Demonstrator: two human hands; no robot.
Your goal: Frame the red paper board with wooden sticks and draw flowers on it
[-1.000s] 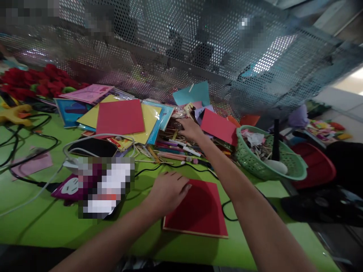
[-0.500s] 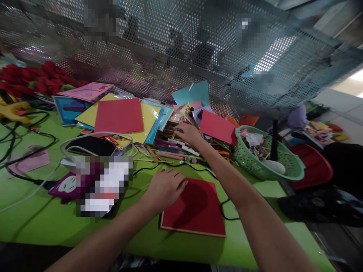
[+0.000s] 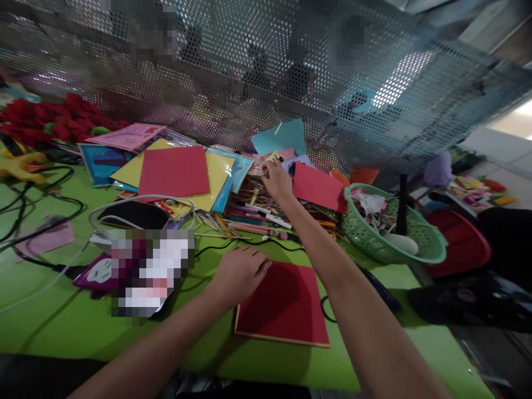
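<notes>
On the green table (image 3: 291,366), in the head view, see the red panel (image 3: 286,310) lying flat near the front edge, pale along the near side. See the left hand (image 3: 239,274) palm down at the far left corner of the red panel, fingers loosely curled and close together; with the palm hidden, cannot tell whether holding anything. Farther back, see the right hand (image 3: 277,180) reaching into the pile behind the pens (image 3: 249,227), fingertips drawn narrow beside the small yellow card (image 3: 274,157); cannot tell whether pinching anything there. Note the red card (image 3: 318,187) leaning just beside, between the pile and the green basket (image 3: 369,246).

Judge as done: red panel set out flat, red face upward. Judge as under way: reach into the pile. Judge as left, so far as shown: any piece lifted clear, or laid on the visible red face. Cannot gauge progress further.
</notes>
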